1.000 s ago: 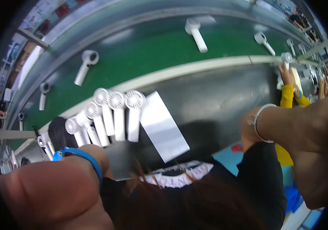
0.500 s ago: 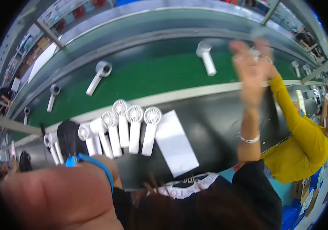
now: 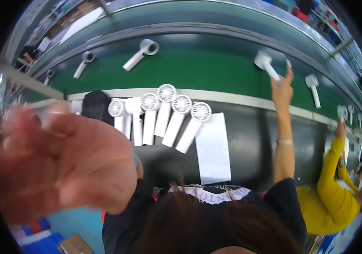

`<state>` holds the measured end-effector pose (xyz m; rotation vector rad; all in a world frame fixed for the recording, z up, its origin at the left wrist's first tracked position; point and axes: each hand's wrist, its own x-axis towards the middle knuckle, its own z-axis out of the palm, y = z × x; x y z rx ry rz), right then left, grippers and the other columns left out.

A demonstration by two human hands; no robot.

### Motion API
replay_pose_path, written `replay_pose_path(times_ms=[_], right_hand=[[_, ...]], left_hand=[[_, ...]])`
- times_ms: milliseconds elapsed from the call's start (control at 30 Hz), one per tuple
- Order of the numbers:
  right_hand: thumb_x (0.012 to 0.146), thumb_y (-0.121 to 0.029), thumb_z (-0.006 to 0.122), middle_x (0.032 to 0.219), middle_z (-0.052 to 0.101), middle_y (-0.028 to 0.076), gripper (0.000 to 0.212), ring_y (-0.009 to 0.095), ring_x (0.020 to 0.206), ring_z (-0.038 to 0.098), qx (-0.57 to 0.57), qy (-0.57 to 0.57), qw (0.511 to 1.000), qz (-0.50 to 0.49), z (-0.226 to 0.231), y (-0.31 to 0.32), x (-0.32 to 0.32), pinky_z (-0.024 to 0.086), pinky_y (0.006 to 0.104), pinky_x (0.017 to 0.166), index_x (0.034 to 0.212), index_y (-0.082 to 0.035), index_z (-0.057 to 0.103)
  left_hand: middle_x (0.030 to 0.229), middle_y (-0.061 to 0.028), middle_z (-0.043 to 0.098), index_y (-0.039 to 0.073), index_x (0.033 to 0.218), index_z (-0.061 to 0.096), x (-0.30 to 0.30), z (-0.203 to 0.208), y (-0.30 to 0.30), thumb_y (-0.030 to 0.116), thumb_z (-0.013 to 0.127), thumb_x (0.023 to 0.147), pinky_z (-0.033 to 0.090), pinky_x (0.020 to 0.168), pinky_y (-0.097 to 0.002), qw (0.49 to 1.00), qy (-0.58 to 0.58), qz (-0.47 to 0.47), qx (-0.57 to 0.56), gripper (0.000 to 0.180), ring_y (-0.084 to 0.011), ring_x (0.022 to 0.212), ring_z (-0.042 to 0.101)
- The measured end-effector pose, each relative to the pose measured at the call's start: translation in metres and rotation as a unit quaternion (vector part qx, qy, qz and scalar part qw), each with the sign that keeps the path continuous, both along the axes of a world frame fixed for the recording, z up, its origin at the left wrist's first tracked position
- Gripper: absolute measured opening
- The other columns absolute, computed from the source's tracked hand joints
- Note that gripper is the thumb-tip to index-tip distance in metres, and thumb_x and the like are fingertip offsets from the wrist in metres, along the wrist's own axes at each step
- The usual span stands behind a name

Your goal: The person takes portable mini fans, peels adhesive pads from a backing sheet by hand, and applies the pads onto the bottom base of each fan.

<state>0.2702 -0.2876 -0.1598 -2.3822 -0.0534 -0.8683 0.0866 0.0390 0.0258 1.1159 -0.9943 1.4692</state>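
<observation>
Over the green conveyor belt [image 3: 214, 72], my right hand [image 3: 283, 91] closes on the handle end of a white handheld fan [image 3: 264, 60], with one finger stretched up beside it. The fan's head points up and left, away from my hand. My left hand [image 3: 71, 165] is raised close to the camera, large and smeared by motion. No object shows in it, and how far its fingers are bent is unclear. A blue band shows at its wrist. On the dark worktable several white handheld fans [image 3: 182, 104] lie side by side, beside a white sheet [image 3: 213, 148].
More handheld fans lie along the belt, one [image 3: 145, 48] to the left and another [image 3: 312, 86] to the right. A pale rail [image 3: 227, 98] divides belt from worktable. Something black [image 3: 96, 106] lies by the fan row. A co-worker in a yellow sleeve [image 3: 333, 169] works at the right.
The view has shifted, so belt and table things appear farther right. My right hand has come onto a fan's handle, and that fan has turned slightly. My left hand has risen in view.
</observation>
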Motion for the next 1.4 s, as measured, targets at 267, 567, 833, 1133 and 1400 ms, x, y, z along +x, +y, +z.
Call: replay_pose_path(times_ms=[267, 567, 833, 1133, 1400], right_hand=[[0.076, -0.004, 0.067, 0.094, 0.064, 0.012, 0.069, 0.014, 0.078, 0.060, 0.177, 0.009, 0.974, 0.143, 0.074, 0.037, -0.111, 0.048, 0.0241, 0.069, 0.132, -0.002, 0.027], [0.063, -0.003, 0.078, 0.097, 0.061, 0.011, 0.091, 0.017, 0.084, 0.055, -0.006, 0.041, 0.978, 0.202, 0.050, 0.079, -0.190, 0.043, 0.0259, 0.076, 0.132, -0.001, 0.019], [0.072, -0.005, 0.069, 0.102, 0.060, 0.014, 0.079, 0.022, 0.098, 0.055, 0.285, 0.060, 0.905, 0.310, 0.026, 0.098, -0.207, 0.040, 0.0319, 0.087, 0.132, -0.002, 0.017], [0.070, 0.002, 0.070, 0.105, 0.059, 0.016, 0.078, 0.022, 0.097, 0.057, 0.267, 0.076, 0.900, 0.337, 0.030, 0.099, -0.203, 0.040, 0.0326, 0.089, 0.131, -0.002, 0.021], [0.077, -0.001, 0.063, 0.118, 0.044, 0.018, 0.028, 0.024, 0.098, 0.052, 0.257, -0.049, 0.929, 0.262, 0.044, 0.085, -0.195, 0.044, 0.0321, 0.083, 0.102, 0.001, 0.051]], left_hand=[[0.087, -0.0197, 0.063, -0.003, 0.101, 0.054, -0.009, -0.080, 0.011, -0.012, 0.045, 0.081, 0.051, 0.064, -0.0320, 0.951, 0.304, 0.048, 0.026, 0.024, -0.0264, 0.073, 0.062], [0.097, -0.0150, 0.062, 0.001, 0.117, 0.053, -0.010, -0.093, -0.025, -0.006, 0.059, 0.072, 0.050, 0.064, -0.0347, 0.884, 0.391, -0.023, 0.256, 0.046, -0.0289, 0.072, 0.061], [0.098, -0.0106, 0.060, 0.007, 0.131, 0.041, -0.013, -0.160, -0.070, 0.004, 0.066, 0.074, 0.050, 0.060, -0.0288, 0.790, 0.540, -0.078, 0.281, 0.062, -0.0215, 0.069, 0.060], [0.113, -0.0125, 0.059, 0.005, 0.136, 0.029, -0.020, -0.164, -0.070, -0.001, 0.061, 0.078, 0.051, 0.070, -0.0308, 0.766, 0.564, -0.155, 0.268, 0.067, -0.0212, 0.074, 0.062], [0.112, -0.0123, 0.060, 0.000, 0.110, 0.055, -0.002, -0.159, -0.068, -0.010, 0.054, 0.074, 0.047, 0.084, -0.0313, 0.778, 0.559, -0.106, 0.266, 0.037, -0.0255, 0.101, 0.059]])
